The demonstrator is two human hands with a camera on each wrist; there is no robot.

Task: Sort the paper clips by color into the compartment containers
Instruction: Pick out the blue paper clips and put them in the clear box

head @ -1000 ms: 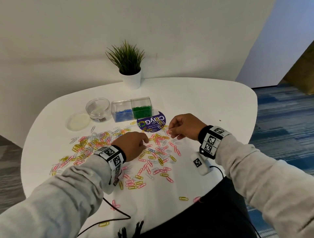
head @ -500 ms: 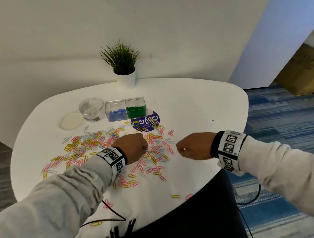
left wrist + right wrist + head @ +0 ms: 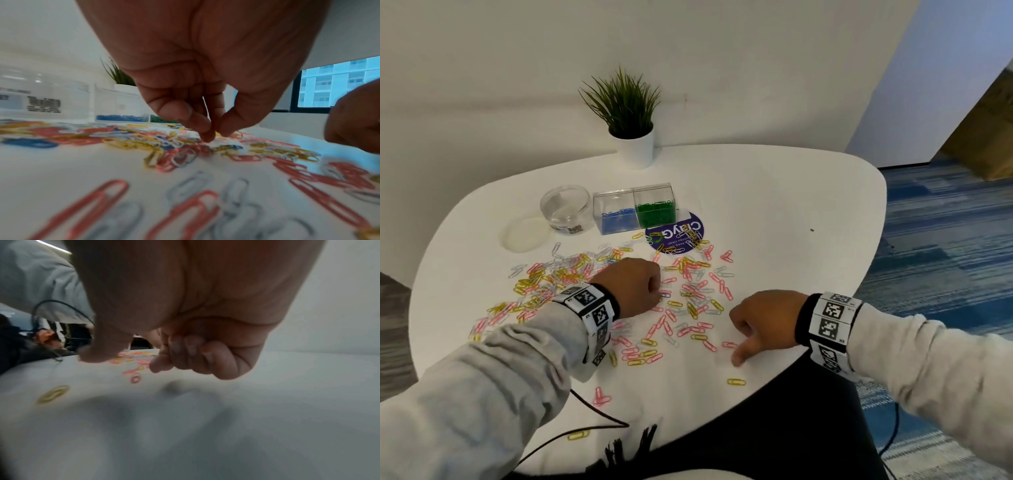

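Pink, yellow, white and a few blue paper clips [image 3: 688, 294] lie scattered over the white table [image 3: 791, 212]. Behind them stand two joined clear boxes, one with blue clips [image 3: 616, 222] and one with green clips [image 3: 655, 214]. My left hand [image 3: 633, 287] hovers over the pile; in the left wrist view its thumb and fingertips [image 3: 207, 138] bunch together and touch the clips just above a blue clip [image 3: 234, 147], with no clip visibly between them. My right hand [image 3: 756, 325] is near the front edge, fingers curled into the palm [image 3: 197, 356] and thumb [image 3: 96, 353] pointing down beside a pink clip [image 3: 729, 344].
A clear round jar [image 3: 565, 209] and its lid [image 3: 525, 234] sit left of the boxes. A blue round sticker [image 3: 674, 236] lies under some clips, and a potted plant [image 3: 631, 137] stands at the back. A black cable [image 3: 592, 414] crosses the front edge near a lone yellow clip [image 3: 736, 382].
My right hand has drawn back from the clips near the sticker to the table's front edge. My left hand has stayed over the middle of the pile.
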